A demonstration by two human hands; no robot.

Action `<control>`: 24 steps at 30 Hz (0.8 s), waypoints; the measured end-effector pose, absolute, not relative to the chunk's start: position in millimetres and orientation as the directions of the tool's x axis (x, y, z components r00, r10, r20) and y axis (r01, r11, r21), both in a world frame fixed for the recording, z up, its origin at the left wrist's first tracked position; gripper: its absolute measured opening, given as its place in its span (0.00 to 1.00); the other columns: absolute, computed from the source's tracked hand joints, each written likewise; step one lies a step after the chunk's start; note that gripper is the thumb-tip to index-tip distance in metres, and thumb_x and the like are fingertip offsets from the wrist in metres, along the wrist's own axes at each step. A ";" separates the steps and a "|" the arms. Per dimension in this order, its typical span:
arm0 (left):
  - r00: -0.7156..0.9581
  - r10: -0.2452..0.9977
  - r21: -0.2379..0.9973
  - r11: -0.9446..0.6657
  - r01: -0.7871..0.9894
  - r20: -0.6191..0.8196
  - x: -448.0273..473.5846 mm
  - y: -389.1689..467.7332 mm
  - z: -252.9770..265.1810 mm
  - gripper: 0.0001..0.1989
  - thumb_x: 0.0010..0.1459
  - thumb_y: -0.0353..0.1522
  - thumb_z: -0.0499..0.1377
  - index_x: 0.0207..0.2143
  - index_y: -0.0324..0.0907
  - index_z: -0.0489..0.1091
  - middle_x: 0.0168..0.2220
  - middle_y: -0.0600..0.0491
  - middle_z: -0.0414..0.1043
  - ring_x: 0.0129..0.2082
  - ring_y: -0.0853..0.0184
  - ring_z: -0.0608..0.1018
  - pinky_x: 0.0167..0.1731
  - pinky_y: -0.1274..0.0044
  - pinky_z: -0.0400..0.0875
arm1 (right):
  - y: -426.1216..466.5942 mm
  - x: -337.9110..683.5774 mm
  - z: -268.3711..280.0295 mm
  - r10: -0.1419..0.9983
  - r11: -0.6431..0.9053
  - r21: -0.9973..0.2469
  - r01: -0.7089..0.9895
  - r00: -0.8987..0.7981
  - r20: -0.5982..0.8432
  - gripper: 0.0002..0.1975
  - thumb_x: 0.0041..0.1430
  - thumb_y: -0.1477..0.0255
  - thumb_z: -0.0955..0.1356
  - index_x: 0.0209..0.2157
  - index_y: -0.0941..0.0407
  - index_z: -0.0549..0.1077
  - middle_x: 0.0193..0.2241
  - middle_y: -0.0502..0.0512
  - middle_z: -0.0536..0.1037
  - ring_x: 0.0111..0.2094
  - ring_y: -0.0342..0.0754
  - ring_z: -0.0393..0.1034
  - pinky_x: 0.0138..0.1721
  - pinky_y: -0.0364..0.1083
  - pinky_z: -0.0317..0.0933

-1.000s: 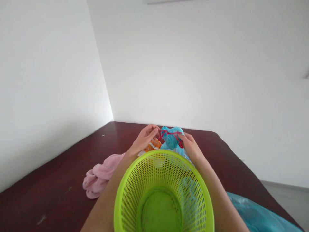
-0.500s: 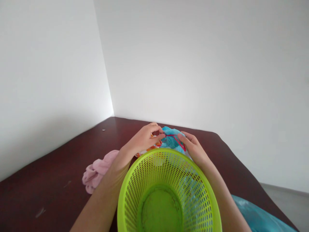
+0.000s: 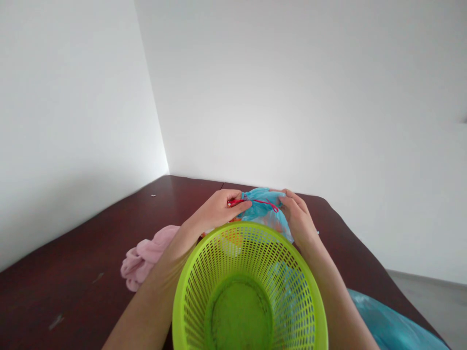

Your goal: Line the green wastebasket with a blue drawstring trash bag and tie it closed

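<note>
A light-blue plastic bag (image 3: 260, 209) with thin red string (image 3: 269, 202) on it is stretched between my hands, beyond the green basket. My left hand (image 3: 221, 208) is closed on the bag's left side, thumb on top, with some red string at its fingers. At the right edge, the bag is pinched in the fingers of my right hand (image 3: 298, 214). Orange-and-white patterned material (image 3: 235, 237) shows partly through the basket mesh and below my left hand; its kind is unclear. The basket's rim hides the lower part of the bag.
The green mesh basket (image 3: 239, 311) stands between my forearms, its floor bare. A crumpled pink cloth (image 3: 148, 260) lies left of my left arm on the dark red-brown table (image 3: 73, 272). Teal plastic sheeting (image 3: 390, 323) lies at the lower right. White walls (image 3: 292, 97) rise behind.
My right hand has shifted slightly right and now pinches the blue bag's edge. The red string, earlier stretched in a triangle between my hands, hangs as a small slack loop over the bag.
</note>
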State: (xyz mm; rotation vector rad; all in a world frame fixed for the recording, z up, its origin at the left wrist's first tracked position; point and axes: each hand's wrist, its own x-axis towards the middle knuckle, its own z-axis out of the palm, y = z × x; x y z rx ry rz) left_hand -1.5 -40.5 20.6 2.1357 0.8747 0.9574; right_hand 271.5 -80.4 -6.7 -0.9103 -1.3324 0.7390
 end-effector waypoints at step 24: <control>0.609 0.573 0.617 -0.769 0.168 0.548 2.4 -62.3 38.5 0.12 0.76 0.34 0.65 0.58 0.50 0.82 0.56 0.49 0.86 0.54 0.58 0.86 0.60 0.63 0.79 | -110.5 250.8 19.3 0.828 0.541 -0.783 0.307 -0.031 0.560 0.14 0.66 0.62 0.80 0.52 0.46 0.89 0.51 0.56 0.91 0.51 0.58 0.84 0.60 0.62 0.76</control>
